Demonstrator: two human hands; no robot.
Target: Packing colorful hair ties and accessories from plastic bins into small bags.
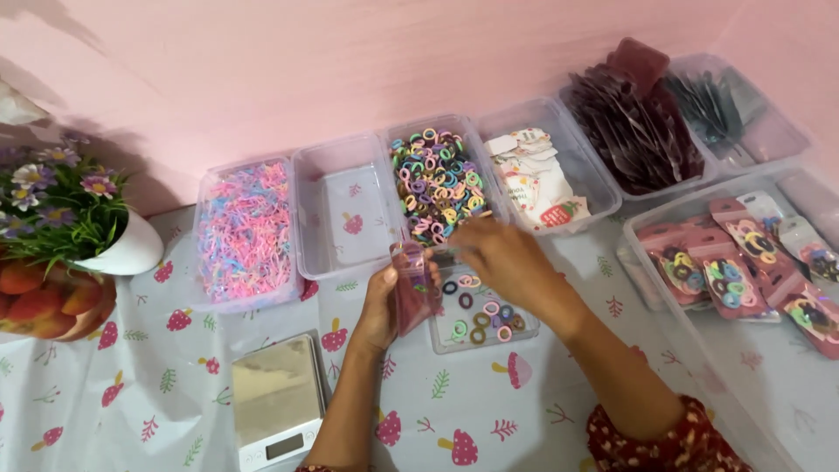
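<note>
Single head-worn view, steeply down and forward, close over the table point(131, 385) toward the wall point(350, 61).

Two bare forearms enter from 6 o'clock. Right arm point(612, 367) wears a dark red sleeve point(673, 441) with small pale floral print, pushed up near the elbow at 5 o'clock. Left arm point(345, 411) shows only a sliver of matching cuff point(316, 468); no rings or watch visible

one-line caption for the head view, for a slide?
Left hand holds a small pink pouch; right hand hovers above a tray of colourful hair ties.
</note>
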